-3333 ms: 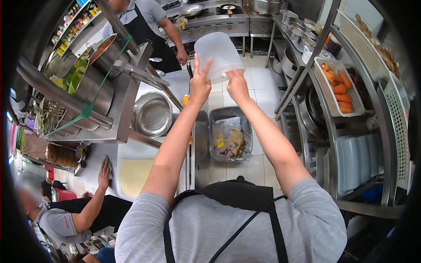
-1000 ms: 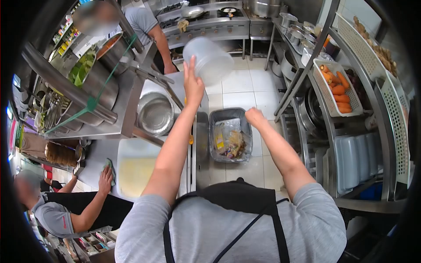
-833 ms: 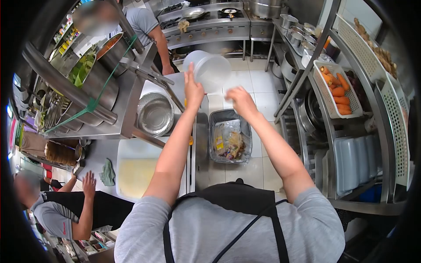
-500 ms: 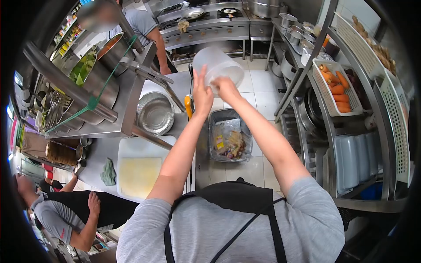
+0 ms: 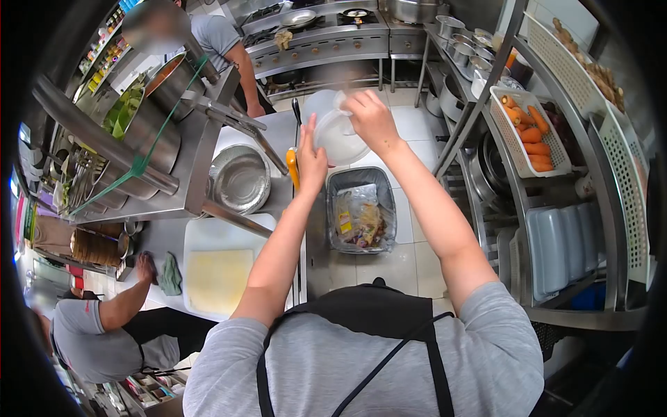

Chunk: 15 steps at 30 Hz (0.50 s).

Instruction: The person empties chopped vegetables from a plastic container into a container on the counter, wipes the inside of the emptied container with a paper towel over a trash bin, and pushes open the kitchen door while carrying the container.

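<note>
A translucent plastic container point(image 5: 339, 141) is held tilted in the air above and just behind a lined waste bin point(image 5: 333, 229). My left hand point(image 5: 310, 161) grips its left side, with the fingers stretched up along the wall. At its upper right edge, my right hand point(image 5: 373, 118) has its fingers closed on the pale plastic; the fingertips are partly hidden. Crumpled plastic packaging point(image 5: 358, 208) and food scraps lie in the bin. An orange-handled tool point(image 5: 292, 168) rests at the counter edge, left of my left hand.
On the left counter are a metal bowl point(image 5: 240, 179), a white cutting board point(image 5: 221, 274) and a green cloth point(image 5: 169, 274). Shelving on the right holds a basket of carrots point(image 5: 535, 149) and lidded boxes point(image 5: 545, 254). One co-worker point(image 5: 104, 326) leans at the left; another stands behind the shelf.
The container has turned and tilted in my hands, its round end now lower and facing me. My right hand has shifted up to its edge. The left co-worker has reached onto the counter beside the cloth.
</note>
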Available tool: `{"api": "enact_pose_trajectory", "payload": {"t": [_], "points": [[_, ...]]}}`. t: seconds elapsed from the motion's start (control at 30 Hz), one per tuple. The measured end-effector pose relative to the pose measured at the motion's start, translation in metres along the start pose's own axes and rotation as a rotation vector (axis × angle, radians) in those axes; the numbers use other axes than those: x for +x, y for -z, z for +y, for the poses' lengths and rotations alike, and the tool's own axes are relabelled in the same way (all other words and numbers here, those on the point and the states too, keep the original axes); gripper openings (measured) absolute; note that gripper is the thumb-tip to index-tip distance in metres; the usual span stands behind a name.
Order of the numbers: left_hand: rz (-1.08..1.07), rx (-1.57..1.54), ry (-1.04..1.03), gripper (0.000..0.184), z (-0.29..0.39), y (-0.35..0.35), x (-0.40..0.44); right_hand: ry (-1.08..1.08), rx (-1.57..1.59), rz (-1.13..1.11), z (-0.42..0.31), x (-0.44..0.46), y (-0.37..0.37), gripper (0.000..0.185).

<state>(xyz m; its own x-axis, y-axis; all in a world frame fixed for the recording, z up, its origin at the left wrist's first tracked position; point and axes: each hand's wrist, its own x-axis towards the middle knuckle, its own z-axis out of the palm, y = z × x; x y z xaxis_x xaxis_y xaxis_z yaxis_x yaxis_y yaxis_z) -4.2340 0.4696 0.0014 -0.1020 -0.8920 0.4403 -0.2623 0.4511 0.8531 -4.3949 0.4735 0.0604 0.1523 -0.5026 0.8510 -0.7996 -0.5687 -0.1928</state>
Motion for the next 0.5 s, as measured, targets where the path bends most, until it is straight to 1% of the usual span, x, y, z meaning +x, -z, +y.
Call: {"api": "enact_pose_trajectory", "payload": {"t": [0.03, 0.1, 0.13, 0.2, 0.23, 0.3, 0.33, 0.37, 0.43, 0.47, 0.5], "points": [[0.013, 0.023, -0.001, 0.072, 0.001, 0.001, -0.003, 0.004, 0.004, 0.001, -0.001, -0.002, -0.002, 0.017], [0.057, 0.077, -0.034, 0.071, 0.006, 0.004, -0.008, -0.206, 0.031, 0.025, -0.004, -0.009, -0.003, 0.015], [0.089, 0.107, -0.065, 0.070, 0.008, 0.004, -0.010, -0.201, 0.035, 0.024, -0.005, -0.013, -0.004, 0.015], [0.104, 0.105, -0.058, 0.070, 0.011, 0.003, -0.016, -0.234, 0.026, 0.171, -0.008, -0.024, -0.008, 0.017], [0.113, 0.103, -0.054, 0.070, 0.011, 0.003, -0.018, -0.233, 0.030, 0.169, -0.006, -0.030, -0.010, 0.017], [0.137, 0.080, -0.073, 0.070, 0.007, 0.003, -0.020, -0.492, 0.105, 0.274, 0.002, -0.041, -0.015, 0.018], [0.157, 0.057, -0.090, 0.069, 0.004, 0.003, -0.022, -0.555, 0.174, 0.345, 0.007, -0.047, -0.018, 0.022], [0.155, 0.059, -0.088, 0.069, 0.001, 0.003, -0.023, -0.559, 0.175, 0.344, 0.010, -0.054, -0.022, 0.022], [0.168, 0.074, -0.112, 0.070, -0.003, 0.002, -0.023, -0.867, 0.331, 0.276, 0.006, -0.065, -0.022, 0.025], [0.166, 0.074, -0.110, 0.070, -0.005, 0.000, -0.022, -0.943, 0.349, 0.204, 0.004, -0.071, -0.020, 0.026], [0.207, 0.008, -0.158, 0.071, -0.007, -0.003, -0.019, -1.028, 0.448, 0.051, -0.001, -0.086, -0.028, 0.027]]}}
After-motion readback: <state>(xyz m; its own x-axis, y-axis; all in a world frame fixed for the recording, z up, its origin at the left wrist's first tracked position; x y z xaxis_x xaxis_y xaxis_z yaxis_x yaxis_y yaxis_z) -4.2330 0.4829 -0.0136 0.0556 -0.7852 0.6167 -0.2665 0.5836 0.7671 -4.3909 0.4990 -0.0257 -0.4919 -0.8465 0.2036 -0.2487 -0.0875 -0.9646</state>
